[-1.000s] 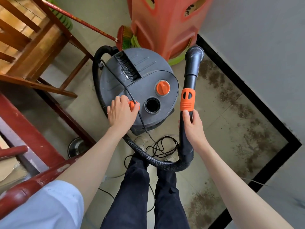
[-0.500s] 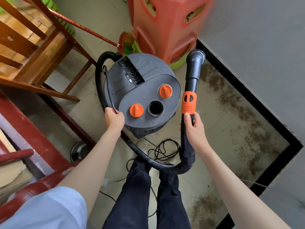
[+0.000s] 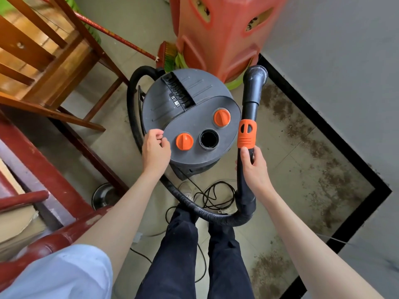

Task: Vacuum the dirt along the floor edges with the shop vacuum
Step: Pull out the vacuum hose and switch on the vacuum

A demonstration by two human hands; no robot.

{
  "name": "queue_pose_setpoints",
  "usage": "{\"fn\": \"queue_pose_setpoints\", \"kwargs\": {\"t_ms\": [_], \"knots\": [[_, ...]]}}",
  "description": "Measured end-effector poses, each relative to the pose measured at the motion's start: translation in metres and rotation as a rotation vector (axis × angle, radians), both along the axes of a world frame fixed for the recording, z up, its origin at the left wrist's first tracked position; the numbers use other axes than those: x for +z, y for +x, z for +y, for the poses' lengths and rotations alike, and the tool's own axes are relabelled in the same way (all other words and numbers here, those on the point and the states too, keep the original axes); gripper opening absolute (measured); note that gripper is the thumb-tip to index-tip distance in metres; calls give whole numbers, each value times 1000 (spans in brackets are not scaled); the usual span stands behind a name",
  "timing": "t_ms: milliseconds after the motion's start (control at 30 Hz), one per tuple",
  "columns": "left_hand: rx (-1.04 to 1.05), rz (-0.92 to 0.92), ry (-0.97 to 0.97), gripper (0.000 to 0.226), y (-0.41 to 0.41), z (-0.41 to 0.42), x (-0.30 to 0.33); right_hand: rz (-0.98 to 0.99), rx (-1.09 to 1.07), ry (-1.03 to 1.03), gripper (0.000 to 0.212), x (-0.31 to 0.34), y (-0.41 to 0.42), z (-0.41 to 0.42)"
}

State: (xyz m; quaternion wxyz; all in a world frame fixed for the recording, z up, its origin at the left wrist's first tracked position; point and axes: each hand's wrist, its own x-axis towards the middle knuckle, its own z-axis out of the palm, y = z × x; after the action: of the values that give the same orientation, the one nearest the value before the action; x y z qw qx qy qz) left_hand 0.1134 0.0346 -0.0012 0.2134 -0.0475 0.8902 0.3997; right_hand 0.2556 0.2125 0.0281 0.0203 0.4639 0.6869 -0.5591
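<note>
The grey shop vacuum (image 3: 190, 100) stands on the floor in front of my legs, with two orange knobs (image 3: 184, 141) and an open round port (image 3: 209, 139) on its lid. My left hand (image 3: 155, 148) hovers at the lid's left rim beside the nearer knob, fingers curled with nothing visible in them. My right hand (image 3: 253, 167) grips the black hose wand just below its orange collar (image 3: 246, 134). The wand's open end (image 3: 256, 75) points towards the wall corner. Brown dirt (image 3: 302, 145) lies along the black floor border (image 3: 328, 130).
A red plastic stool (image 3: 218, 31) and a broom (image 3: 167, 53) stand behind the vacuum. A wooden chair (image 3: 54, 65) and dark red furniture (image 3: 34, 160) crowd the left. A metal bowl (image 3: 103, 196) and a tangled black cord (image 3: 218, 196) lie by my feet.
My left hand left the orange knob, dropped to the vacuum's left side, then rose back beside the lid's rim. The cord that crossed the lid is gone from it. My right hand kept its grip.
</note>
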Motion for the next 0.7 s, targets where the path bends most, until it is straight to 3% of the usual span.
{"fn": "queue_pose_setpoints", "kwargs": {"t_ms": [100, 367, 567, 700], "knots": [[-139, 46, 73, 22, 11, 26, 21, 5, -12, 10, 18, 11, 10, 4], [-563, -274, 322, 36, 66, 135, 104, 82, -77, 10, 24, 67, 50, 45], [-706, -322, 434, 29, 128, 226, 167, 173, -106, 0, 31, 114, 111, 102], [-745, -362, 452, 28, 167, 264, 185, 246, -132, -78, 51, 132, 157, 135]]}}
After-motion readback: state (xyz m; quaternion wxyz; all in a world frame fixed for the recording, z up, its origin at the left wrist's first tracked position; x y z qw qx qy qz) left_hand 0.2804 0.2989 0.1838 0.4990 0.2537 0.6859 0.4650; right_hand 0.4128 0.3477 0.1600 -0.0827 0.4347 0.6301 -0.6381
